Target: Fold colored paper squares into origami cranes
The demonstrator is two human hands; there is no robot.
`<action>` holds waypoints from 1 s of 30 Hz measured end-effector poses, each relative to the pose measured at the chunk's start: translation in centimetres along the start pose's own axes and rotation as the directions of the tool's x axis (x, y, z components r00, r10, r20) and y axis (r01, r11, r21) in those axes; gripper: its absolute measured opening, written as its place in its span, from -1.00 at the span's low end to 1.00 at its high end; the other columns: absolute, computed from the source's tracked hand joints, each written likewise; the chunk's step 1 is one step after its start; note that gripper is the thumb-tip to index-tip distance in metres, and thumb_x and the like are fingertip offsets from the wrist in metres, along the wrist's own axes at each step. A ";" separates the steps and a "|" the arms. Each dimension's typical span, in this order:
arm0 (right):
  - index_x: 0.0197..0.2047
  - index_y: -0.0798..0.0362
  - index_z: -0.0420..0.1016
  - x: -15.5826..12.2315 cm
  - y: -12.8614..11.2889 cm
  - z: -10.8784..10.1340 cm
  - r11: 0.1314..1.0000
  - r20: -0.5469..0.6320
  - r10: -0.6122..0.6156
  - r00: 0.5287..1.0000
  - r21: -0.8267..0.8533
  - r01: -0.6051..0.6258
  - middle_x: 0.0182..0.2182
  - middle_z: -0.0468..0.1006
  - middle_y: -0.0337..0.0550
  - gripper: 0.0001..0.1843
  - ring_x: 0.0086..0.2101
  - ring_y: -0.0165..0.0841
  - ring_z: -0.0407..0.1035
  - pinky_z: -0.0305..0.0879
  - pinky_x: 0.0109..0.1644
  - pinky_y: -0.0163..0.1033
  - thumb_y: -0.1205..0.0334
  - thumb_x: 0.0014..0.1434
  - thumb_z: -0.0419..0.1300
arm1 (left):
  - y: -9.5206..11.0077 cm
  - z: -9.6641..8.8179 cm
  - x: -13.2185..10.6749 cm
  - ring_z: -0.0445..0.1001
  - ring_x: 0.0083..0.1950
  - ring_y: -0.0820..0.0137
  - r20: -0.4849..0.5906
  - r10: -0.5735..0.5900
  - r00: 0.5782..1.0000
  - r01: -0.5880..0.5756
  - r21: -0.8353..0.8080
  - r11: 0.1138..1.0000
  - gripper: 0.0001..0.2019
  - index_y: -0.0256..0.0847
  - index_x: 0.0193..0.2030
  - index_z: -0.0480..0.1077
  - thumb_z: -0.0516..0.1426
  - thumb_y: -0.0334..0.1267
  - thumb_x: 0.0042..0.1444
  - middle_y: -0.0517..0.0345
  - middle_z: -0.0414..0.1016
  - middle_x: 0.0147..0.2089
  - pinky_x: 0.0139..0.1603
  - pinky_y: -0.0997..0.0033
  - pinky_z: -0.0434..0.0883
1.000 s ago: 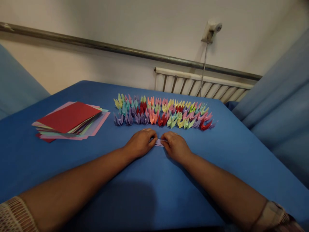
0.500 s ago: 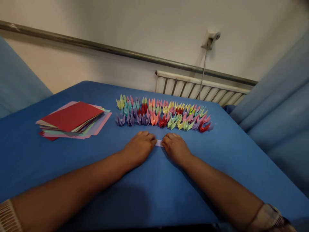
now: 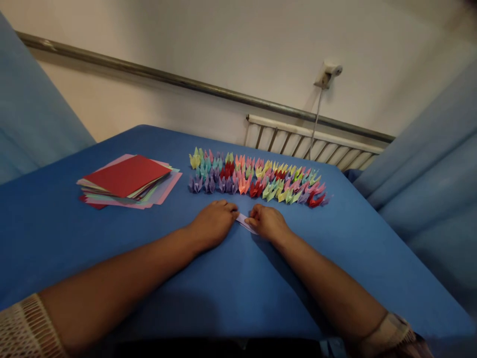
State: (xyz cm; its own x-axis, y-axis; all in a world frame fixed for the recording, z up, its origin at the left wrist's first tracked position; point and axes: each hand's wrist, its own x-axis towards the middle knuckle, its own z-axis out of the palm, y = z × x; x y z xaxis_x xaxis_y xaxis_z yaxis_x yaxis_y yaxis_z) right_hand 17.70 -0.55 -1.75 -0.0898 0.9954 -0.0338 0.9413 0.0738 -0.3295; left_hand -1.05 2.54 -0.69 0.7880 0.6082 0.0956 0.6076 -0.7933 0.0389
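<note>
A small folded piece of pale lilac paper (image 3: 245, 222) lies slantwise on the blue table between my hands. My left hand (image 3: 216, 223) is closed, its fingertips on the paper's far left end. At the right side, my right hand (image 3: 269, 222) has its fingers curled, with thumb and fingertips at the paper's near edge. Part of the paper is hidden under my fingers. Just beyond both hands stand several rows of folded paper cranes (image 3: 257, 189) in purple, red, pink, yellow, green and blue.
A loose stack of coloured paper sheets (image 3: 126, 176), red on top, lies on the left of the blue-covered table (image 3: 179, 303). Behind the table are a wall rail (image 3: 208, 89), a radiator (image 3: 283, 136) and a socket with a cord (image 3: 325, 74). Blue curtains (image 3: 428, 164) hang at both sides.
The paper has turned from nearly level to a slant, and more of it shows. My right hand has lifted and curled its fingers more. The view has shifted slightly.
</note>
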 end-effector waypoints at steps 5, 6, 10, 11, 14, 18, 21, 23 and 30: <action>-0.26 0.02 0.47 -0.6 -1.0 0.3 0.999 -0.043 -0.008 0.999 -0.037 0.007 -0.25 0.56 -0.11 -0.85 -0.25 -0.29 0.45 0.18 -0.27 -0.27 0.12 0.20 0.20 | -0.9 0.5 0.1 0.42 -0.05 0.21 -0.025 -0.005 1.000 0.004 -0.031 1.000 -0.70 -0.19 -0.05 0.52 0.00 -0.38 0.20 0.00 0.52 0.00 -0.02 0.26 0.27; -0.24 0.03 0.47 -0.7 -1.2 0.3 0.999 -0.047 -0.005 0.999 -0.044 0.003 -0.22 0.56 -0.08 -0.85 -0.23 -0.29 0.45 0.19 -0.25 -0.27 0.13 0.21 0.20 | -0.9 0.5 0.1 0.42 -0.05 0.22 -0.025 -0.007 1.000 0.006 -0.031 1.000 -0.70 -0.18 -0.05 0.52 0.02 -0.39 0.18 0.02 0.52 0.00 -0.01 0.27 0.28; -0.13 0.06 0.44 -1.2 -1.9 0.1 0.998 -0.022 0.033 0.999 -0.055 -0.034 -0.20 0.59 -0.08 -0.80 -0.20 -0.26 0.47 0.21 -0.23 -0.27 0.15 0.23 0.17 | -0.9 0.1 0.3 0.44 -0.04 0.22 0.000 -0.021 1.000 0.021 -0.013 1.000 -0.68 -0.21 -0.03 0.52 0.01 -0.39 0.18 0.01 0.53 0.01 0.00 0.26 0.31; -0.10 0.06 0.43 -1.2 -2.0 0.0 0.998 -0.009 0.042 0.999 -0.054 -0.043 -0.20 0.60 -0.08 -0.78 -0.19 -0.25 0.48 0.21 -0.23 -0.27 0.14 0.23 0.16 | -0.9 0.0 0.3 0.44 -0.04 0.22 0.005 -0.021 1.000 0.021 -0.010 1.000 -0.68 -0.22 -0.02 0.52 0.01 -0.39 0.18 0.00 0.53 0.01 0.01 0.26 0.31; -0.08 0.05 0.44 -1.0 -1.9 -0.3 0.998 0.031 0.043 0.999 -0.042 -0.042 -0.18 0.61 -0.08 -0.76 -0.17 -0.24 0.48 0.20 -0.22 -0.26 0.13 0.23 0.16 | -0.9 -0.2 0.4 0.44 -0.03 0.23 0.000 -0.020 1.000 0.020 -0.012 1.000 -0.68 -0.23 -0.03 0.52 0.01 -0.40 0.18 0.00 0.53 0.00 0.02 0.26 0.31; -0.13 0.01 0.47 -0.5 -1.3 -0.4 1.000 0.054 0.014 0.998 0.015 -0.015 -0.23 0.60 -0.15 -0.78 -0.21 -0.28 0.47 0.19 -0.23 -0.27 0.10 0.20 0.20 | -0.8 -0.2 0.4 0.46 -0.05 0.23 -0.009 -0.020 1.000 0.020 -0.015 1.000 -0.68 -0.21 -0.04 0.53 0.00 -0.39 0.19 0.02 0.54 -0.01 0.02 0.25 0.32; -0.16 0.02 0.49 -0.5 -1.3 0.0 0.999 0.024 -0.014 1.000 0.039 0.013 -0.22 0.57 -0.13 -0.79 -0.20 -0.30 0.44 0.20 -0.19 -0.28 0.09 0.20 0.21 | -0.8 -0.1 0.4 0.45 -0.03 0.21 -0.007 -0.024 1.000 0.023 -0.019 1.000 -0.68 -0.24 -0.04 0.53 0.01 -0.40 0.18 -0.01 0.54 -0.01 0.02 0.24 0.32; -0.14 0.04 0.49 -0.7 -1.5 0.2 0.999 -0.028 -0.040 0.999 0.011 0.041 -0.18 0.54 -0.08 -0.78 -0.16 -0.28 0.42 0.22 -0.12 -0.26 0.10 0.22 0.19 | -1.0 0.1 0.5 0.46 -0.03 0.20 -0.001 -0.024 1.000 0.024 -0.017 1.000 -0.69 -0.25 -0.04 0.53 0.02 -0.40 0.18 -0.02 0.54 -0.01 0.02 0.23 0.33; -0.10 0.09 0.49 -1.1 -1.5 1.0 0.991 -0.087 -0.130 0.988 0.007 0.131 -0.17 0.56 0.01 -0.77 -0.14 -0.20 0.42 0.26 -0.04 -0.17 0.18 0.24 0.15 | 1.3 -2.6 0.0 0.46 -0.06 0.23 -0.291 0.064 0.954 -0.090 -0.079 0.993 -0.75 -0.24 -0.10 0.52 0.04 -0.40 0.19 0.01 0.57 -0.06 0.00 0.18 0.37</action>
State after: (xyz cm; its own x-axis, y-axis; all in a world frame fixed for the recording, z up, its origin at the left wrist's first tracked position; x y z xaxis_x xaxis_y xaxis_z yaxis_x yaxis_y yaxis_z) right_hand 16.06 -1.80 -2.20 -0.1821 0.9790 0.0919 0.9191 0.2027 -0.3378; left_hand -0.51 1.50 1.94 0.7618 0.5219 0.3837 0.5242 -0.8447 0.1081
